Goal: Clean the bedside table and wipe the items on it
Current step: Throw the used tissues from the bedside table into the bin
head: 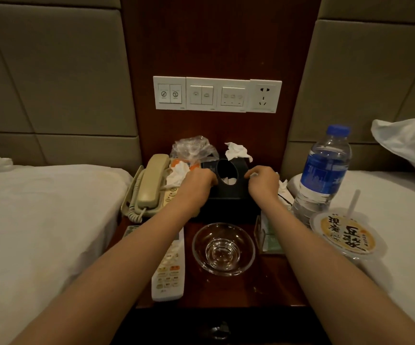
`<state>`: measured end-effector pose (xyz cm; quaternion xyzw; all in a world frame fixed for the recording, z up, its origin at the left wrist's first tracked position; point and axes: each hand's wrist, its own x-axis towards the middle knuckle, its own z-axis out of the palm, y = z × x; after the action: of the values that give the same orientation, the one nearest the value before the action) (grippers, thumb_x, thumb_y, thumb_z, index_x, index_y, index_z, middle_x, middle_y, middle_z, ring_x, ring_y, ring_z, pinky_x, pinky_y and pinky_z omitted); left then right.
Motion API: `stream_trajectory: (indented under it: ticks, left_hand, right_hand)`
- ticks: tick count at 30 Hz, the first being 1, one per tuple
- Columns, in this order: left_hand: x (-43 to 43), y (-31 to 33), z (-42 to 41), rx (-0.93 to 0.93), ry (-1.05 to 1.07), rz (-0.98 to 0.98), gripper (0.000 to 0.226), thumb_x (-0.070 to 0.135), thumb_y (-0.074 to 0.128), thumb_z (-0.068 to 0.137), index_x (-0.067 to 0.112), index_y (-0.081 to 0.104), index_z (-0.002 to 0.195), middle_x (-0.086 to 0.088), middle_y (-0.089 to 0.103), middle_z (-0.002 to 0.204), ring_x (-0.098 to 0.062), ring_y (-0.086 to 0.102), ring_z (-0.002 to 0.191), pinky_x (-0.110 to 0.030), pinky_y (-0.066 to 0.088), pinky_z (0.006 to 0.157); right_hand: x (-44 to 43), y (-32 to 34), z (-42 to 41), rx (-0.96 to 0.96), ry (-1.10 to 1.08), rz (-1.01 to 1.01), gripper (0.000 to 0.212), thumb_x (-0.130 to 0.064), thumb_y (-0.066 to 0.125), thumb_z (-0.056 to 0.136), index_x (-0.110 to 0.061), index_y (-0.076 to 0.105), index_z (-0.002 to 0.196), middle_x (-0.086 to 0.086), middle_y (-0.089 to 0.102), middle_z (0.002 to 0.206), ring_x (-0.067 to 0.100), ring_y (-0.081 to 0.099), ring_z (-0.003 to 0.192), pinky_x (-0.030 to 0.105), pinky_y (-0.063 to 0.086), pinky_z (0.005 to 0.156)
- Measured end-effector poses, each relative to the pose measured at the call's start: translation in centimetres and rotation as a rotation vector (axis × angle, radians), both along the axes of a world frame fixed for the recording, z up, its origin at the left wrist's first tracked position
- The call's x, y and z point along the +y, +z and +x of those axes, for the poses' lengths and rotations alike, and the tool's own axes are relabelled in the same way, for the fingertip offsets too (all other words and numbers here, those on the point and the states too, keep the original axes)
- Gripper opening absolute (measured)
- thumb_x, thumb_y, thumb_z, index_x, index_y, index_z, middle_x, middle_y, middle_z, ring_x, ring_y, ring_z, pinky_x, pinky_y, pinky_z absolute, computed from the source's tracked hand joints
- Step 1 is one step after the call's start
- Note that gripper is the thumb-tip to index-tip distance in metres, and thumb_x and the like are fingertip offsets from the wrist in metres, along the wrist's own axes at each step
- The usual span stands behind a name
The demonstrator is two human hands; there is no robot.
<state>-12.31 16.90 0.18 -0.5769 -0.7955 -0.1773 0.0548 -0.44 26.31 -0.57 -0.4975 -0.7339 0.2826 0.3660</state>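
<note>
A dark wooden bedside table point(271, 287) stands between two beds. At its back sits a black tissue box point(228, 192) with an oval opening. My left hand point(197, 181) grips the box's left top edge and my right hand point(262, 181) grips its right top edge, fingers curled. A crumpled white tissue point(237, 151) lies behind the box, another point(176, 174) on the beige telephone point(151, 185). A clear plastic bag point(192, 148) sits at the back left. A glass ashtray point(223, 249) and a white remote point(170, 272) lie in front.
A water bottle point(323, 170) with a blue label and a sealed drink cup point(345, 235) with a straw rest on the right bed's edge. A small card holder point(267, 235) stands on the table's right. A switch panel point(216, 94) is on the wall.
</note>
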Motion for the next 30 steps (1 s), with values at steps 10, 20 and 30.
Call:
stream_trajectory:
  ticks: [10, 20, 30]
  left_hand:
    - [-0.8, 1.9, -4.1, -0.359, 0.272, 0.061, 0.032, 0.004, 0.039, 0.095, 0.001, 0.062, 0.115, -0.018, 0.060, 0.121, -0.031, 0.056, 0.109, -0.031, 0.040, 0.074]
    - [2.0, 1.1, -7.1, -0.008, 0.216, -0.233, 0.049, 0.042, 0.044, 0.093, 0.012, 0.046, 0.132, -0.012, 0.050, 0.134, -0.029, 0.049, 0.119, -0.037, 0.039, 0.096]
    - [3.3, 1.1, -8.0, -0.059, 0.216, -0.196, 0.031, 0.028, 0.046, 0.094, 0.004, 0.058, 0.109, -0.012, 0.060, 0.104, -0.025, 0.056, 0.095, -0.029, 0.040, 0.071]
  right_hand:
    - [2.7, 2.2, -2.1, 0.001, -0.050, -0.020, 0.036, -0.005, 0.042, 0.090, -0.010, 0.036, 0.055, 0.002, 0.036, 0.059, 0.015, 0.035, 0.053, 0.026, 0.023, 0.045]
    - [6.6, 2.2, -6.0, -0.323, 0.031, 0.104, 0.034, -0.023, 0.048, 0.095, -0.012, 0.051, 0.127, 0.012, 0.057, 0.120, 0.028, 0.056, 0.105, 0.033, 0.043, 0.075]
    - [8.0, 0.5, -8.5, -0.515, -0.009, 0.073, 0.034, -0.021, 0.052, 0.094, -0.006, 0.051, 0.125, 0.016, 0.048, 0.129, 0.031, 0.052, 0.112, 0.037, 0.045, 0.086]
